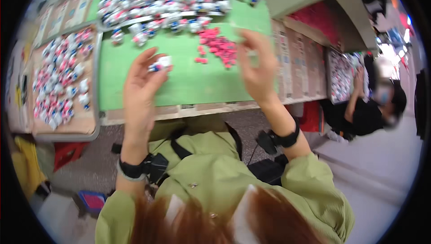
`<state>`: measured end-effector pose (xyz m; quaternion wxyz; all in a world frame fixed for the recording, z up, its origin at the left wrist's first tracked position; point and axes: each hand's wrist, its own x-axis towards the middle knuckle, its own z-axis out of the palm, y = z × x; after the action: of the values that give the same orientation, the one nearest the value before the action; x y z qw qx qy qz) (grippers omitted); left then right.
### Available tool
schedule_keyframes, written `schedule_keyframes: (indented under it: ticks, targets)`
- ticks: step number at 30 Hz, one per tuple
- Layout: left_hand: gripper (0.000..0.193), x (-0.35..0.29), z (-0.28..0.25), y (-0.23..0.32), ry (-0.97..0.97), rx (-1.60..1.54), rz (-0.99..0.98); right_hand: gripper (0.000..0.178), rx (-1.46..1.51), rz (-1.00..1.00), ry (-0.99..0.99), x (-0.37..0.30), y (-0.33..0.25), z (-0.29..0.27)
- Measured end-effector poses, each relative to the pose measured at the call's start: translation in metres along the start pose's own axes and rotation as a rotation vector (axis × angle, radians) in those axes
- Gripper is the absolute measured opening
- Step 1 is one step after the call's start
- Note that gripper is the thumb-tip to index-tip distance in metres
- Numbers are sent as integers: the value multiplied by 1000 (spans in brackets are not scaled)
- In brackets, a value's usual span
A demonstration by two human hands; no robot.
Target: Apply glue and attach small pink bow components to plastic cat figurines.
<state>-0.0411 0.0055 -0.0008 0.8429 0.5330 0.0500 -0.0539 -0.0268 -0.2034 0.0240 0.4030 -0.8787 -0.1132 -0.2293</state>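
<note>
One white piece point(164, 61) pinched in left hand point(141, 80); right hand point(260, 68) blurred, grip unclear; cardboard point(296, 59) print illegible.

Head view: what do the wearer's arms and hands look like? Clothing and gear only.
Left hand and right hand are both ungloved; the right is motion-blurred. Each forearm wears a black strap, left strap and right strap, with a dark, boxy unit beside it. Loose, light-green sleeves leave the forearms bare. No markings legible.
</note>
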Motion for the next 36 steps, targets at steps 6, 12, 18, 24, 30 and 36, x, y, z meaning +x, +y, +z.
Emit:
schedule_keyframes:
  ticks: [6,12,18,24,30,36]
  targets:
    - [41,-11,1,0,-130,-168,-140,63,27,287,256,-18,38,-18]
    - [41,-21,11,18,-63,-23,-103,50,259,587,-15,-4,69,-11]
    - [42,-15,15,19,-110,-289,-161,42,1053,734,123,-5,8,-37]
    - [39,-12,23,23,-95,-324,-176,42,974,684,-136,-16,-47,-30]
    - [40,-15,26,26,-49,-165,-91,33,686,519,-60,-24,-53,-22]
    - [38,-16,26,23,-40,-50,-48,44,760,232,145,-17,-67,-11]
